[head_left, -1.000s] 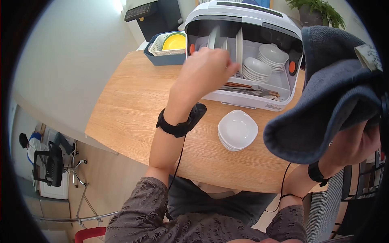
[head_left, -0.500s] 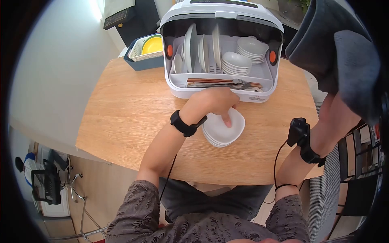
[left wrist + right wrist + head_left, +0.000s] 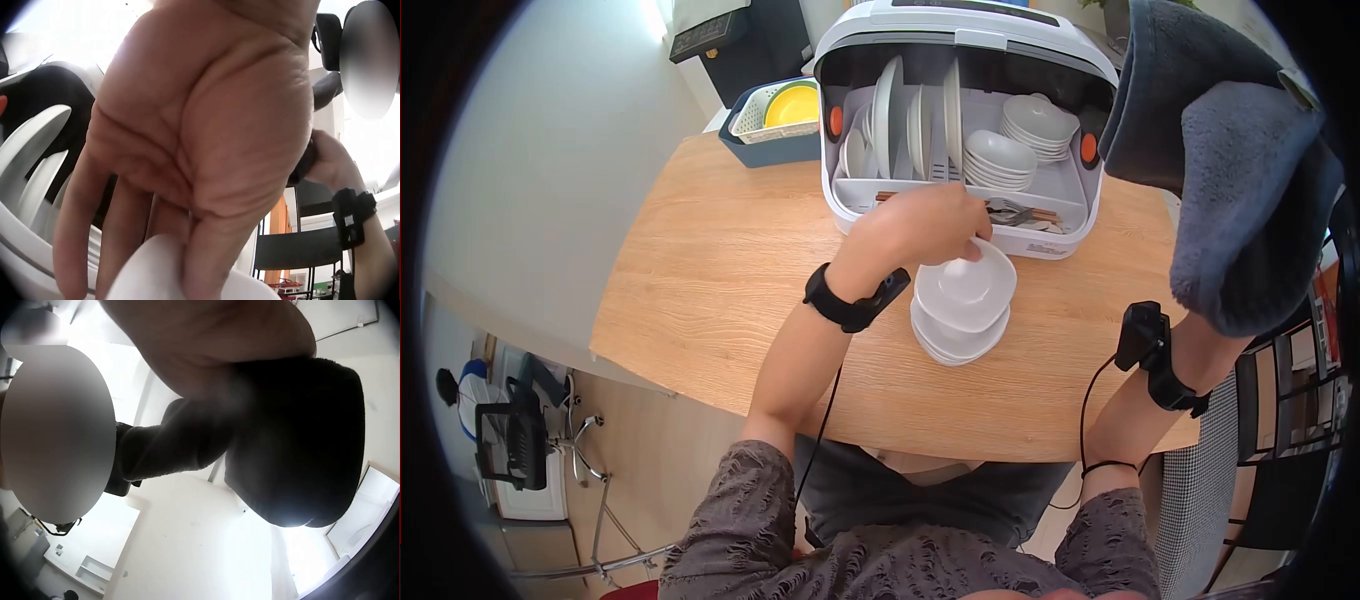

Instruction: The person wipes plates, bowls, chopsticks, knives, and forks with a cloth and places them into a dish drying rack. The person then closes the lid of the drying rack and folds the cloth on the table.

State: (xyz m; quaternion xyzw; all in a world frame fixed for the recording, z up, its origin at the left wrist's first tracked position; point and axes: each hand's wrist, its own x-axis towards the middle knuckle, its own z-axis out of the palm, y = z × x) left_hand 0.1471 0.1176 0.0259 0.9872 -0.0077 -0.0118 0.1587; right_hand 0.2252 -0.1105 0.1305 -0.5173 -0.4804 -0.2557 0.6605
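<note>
In the head view my left hand [image 3: 930,222] pinches the rim of a white bowl [image 3: 968,292] between thumb and fingers. That bowl is tilted, its underside facing the camera, and it overlaps the stacked white bowls [image 3: 960,346] on the table. The left wrist view shows the thumb on one side of the bowl's white wall [image 3: 150,269], with the fingers on the other. Off to the right, my raised right hand [image 3: 1215,338] grips a dark grey-blue towel [image 3: 1250,190] that covers most of the fingers. The towel looks nearly black in the right wrist view.
Just behind the bowls stands a white dish cabinet [image 3: 1055,243] with its front open. Inside are upright plates [image 3: 888,118], stacked bowls [image 3: 1000,160] and a front tray of cutlery [image 3: 1010,210]. A blue bin [image 3: 775,152] sits at the wooden table's [image 3: 700,280] back left.
My left hand moved from the cabinet down to the bowl stack, took hold of the top bowl and tipped it up. The right hand still holds the towel, which has shifted.
</note>
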